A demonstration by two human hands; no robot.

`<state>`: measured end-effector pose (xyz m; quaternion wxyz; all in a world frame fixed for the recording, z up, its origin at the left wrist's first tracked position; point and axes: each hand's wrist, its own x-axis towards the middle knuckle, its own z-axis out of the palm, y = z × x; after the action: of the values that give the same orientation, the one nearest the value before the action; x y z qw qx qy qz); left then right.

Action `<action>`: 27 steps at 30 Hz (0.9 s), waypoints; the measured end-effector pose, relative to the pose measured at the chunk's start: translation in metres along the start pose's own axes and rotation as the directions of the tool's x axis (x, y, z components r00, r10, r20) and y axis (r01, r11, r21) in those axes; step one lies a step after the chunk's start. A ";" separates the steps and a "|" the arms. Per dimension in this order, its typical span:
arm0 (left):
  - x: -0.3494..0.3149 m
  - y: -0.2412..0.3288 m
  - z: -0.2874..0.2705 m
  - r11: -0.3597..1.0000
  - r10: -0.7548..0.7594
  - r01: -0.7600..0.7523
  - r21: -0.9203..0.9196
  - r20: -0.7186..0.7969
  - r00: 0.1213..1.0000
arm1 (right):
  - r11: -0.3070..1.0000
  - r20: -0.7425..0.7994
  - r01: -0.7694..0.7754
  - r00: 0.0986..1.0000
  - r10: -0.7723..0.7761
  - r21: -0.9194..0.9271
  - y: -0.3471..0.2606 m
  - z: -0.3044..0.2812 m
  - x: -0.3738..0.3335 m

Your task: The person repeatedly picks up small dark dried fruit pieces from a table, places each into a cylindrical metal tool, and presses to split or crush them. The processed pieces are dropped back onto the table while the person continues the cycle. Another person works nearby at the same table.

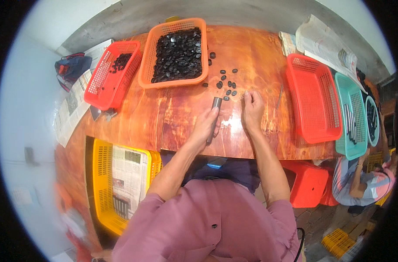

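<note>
My left hand is wrapped round a dark grey tube, whose upper end points away from me over the table. To its right, my right hand is closed, with thumb and fingers curled together. What it holds, if anything, is too small or hidden to make out. Just beyond both hands lie several loose black oval pieces on the orange-brown tabletop. An orange basket at the far side holds a heap of similar black pieces.
A red basket with a few black pieces stands left. On the right are a red basket, a teal basket holding dark tubes, and a thin rod. A yellow crate is below left. Another person sits right.
</note>
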<state>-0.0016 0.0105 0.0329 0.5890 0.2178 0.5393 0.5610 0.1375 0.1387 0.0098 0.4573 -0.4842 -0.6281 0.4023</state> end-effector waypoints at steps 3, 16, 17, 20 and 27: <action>0.002 -0.002 0.001 0.995 0.055 -0.053 0.087 -0.016 0.998 | 1.000 0.007 0.010 1.000 -0.010 -0.023 -0.003 0.000 0.000; -0.017 -0.001 -0.001 0.635 0.563 -0.473 0.611 0.053 0.825 | 0.898 0.285 -0.229 0.951 0.124 0.375 -0.040 0.009 -0.065; -0.017 -0.003 -0.002 0.623 0.576 -0.466 0.628 0.035 0.817 | 0.914 0.270 -0.206 0.956 0.112 0.351 -0.037 0.013 -0.068; -0.012 -0.015 -0.005 0.575 0.629 -0.469 0.671 0.005 0.778 | 0.942 0.232 -0.162 0.968 0.094 0.294 -0.038 0.023 -0.073; -0.011 -0.022 -0.011 0.416 0.723 -0.491 0.766 0.049 0.689 | 0.951 0.201 -0.137 0.976 0.082 0.276 -0.034 0.031 -0.076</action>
<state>0.0003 -0.0092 0.0142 0.1173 0.5303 0.6760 0.4980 0.1078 0.0554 0.0195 0.4389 -0.4067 -0.5749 0.5581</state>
